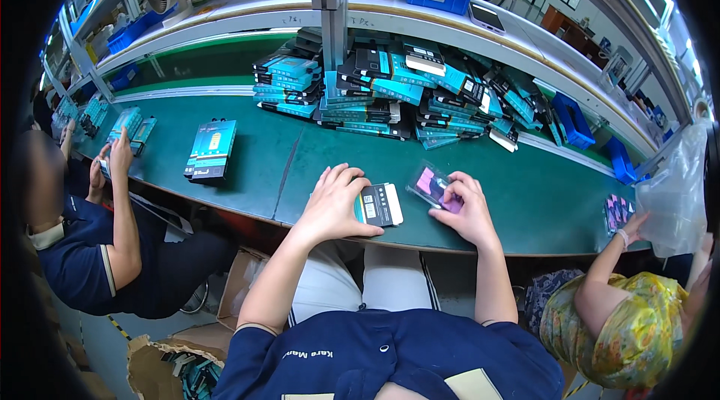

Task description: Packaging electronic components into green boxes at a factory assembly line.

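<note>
My left hand (332,203) is closed round a small black and teal carton (379,206) lying near the table's front edge. The carton's white end flap sticks out on the right side. To its right, my right hand (470,210) grips a flat item that looks like a phone case (430,182), pink and purple with a dark or see-through part. A gap of bare table separates the case from the carton. My fingers hide part of both things.
Piles of black and teal cartons (375,92) rise at the table's back. A neat carton stack (211,146) stands left. Blue bins (574,119) sit back right. A co-worker (97,250) handles cartons at left; another (615,317) touches a clear plastic bag (673,190) at right.
</note>
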`<state>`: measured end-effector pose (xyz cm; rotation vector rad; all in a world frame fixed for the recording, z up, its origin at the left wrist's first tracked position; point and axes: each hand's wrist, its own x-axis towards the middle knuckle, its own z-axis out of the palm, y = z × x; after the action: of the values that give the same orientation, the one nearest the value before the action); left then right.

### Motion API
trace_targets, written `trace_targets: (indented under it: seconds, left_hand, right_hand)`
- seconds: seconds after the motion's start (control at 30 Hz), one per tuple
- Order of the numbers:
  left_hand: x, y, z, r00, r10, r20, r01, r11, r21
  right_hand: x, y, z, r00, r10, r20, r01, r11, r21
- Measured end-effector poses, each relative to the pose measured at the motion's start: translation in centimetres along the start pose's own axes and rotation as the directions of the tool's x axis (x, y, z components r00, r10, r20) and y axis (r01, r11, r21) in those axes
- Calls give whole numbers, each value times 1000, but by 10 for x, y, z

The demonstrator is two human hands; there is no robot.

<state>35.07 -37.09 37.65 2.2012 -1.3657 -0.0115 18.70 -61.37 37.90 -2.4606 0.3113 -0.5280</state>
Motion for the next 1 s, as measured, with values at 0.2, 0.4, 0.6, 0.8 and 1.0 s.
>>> trace_targets:
  seconds: [0.2, 0.4, 0.6, 0.8, 1.0]
  left_hand:
    - [-4, -1, -3, 1000, -1, 9, 1, 1000, -18]
    - [-2, 14, 8, 994, 105, 7, -105, 993, -55]
    - [15, 50, 4, 834, -42, -550, -177, 924, -339]
    - [13, 52, 27, 713, -385, -586, -236, 655, -717]
    - [0, 41, 28, 689, -252, -679, -330, 725, -604]
  right_hand:
    - [4, -8, -8, 959, -62, 278, 75, 997, -36]
    - [-2, -37, 25, 867, -377, 325, 141, 812, 567]
    - [13, -74, 12, 975, -220, -16, 56, 178, 982]
    - [27, -96, 38, 995, -29, 97, -97, 14, 995]
    - [21, -99, 38, 977, -149, 155, -154, 19, 988]
